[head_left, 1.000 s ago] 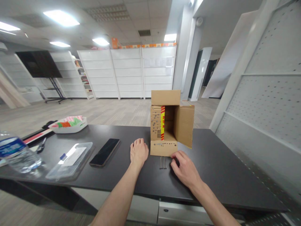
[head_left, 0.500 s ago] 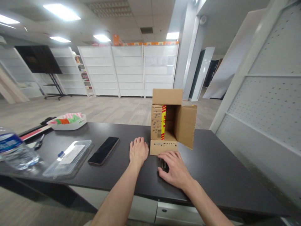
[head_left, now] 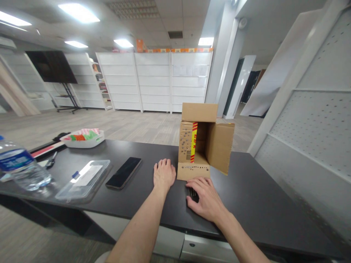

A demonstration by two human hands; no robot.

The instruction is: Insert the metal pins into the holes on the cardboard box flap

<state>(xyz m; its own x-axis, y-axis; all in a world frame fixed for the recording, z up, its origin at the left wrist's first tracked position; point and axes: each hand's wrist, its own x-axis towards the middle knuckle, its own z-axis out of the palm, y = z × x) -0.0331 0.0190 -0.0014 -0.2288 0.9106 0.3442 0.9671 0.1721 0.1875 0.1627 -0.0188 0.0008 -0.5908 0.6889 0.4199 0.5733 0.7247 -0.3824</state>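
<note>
My left hand (head_left: 164, 174) rests palm down on the dark table, beside the cardboard box's lower left corner, fingers stretched forward and nothing seen in it. The cardboard box (head_left: 186, 146) stands with its open side toward me, its flaps folded out. Metal-looking dots stud its left flap, and a row of dots and holes crosses the bottom flap (head_left: 193, 173). In front of that flap, my right hand (head_left: 204, 197) curves its fingers and thumb around several thin metal pins (head_left: 191, 191). Part of the pins is hidden by the hand.
Left of my hands lie a black phone (head_left: 124, 172) and a clear plastic case (head_left: 83, 180). A water bottle (head_left: 20, 164) leans at the far left, near a white basket (head_left: 85, 141) of colourful items. A perforated white panel (head_left: 318, 124) rises at the right.
The whole view has shifted slightly, so things appear a little further right. Both hands keep nearly the same place and pose by the box.
</note>
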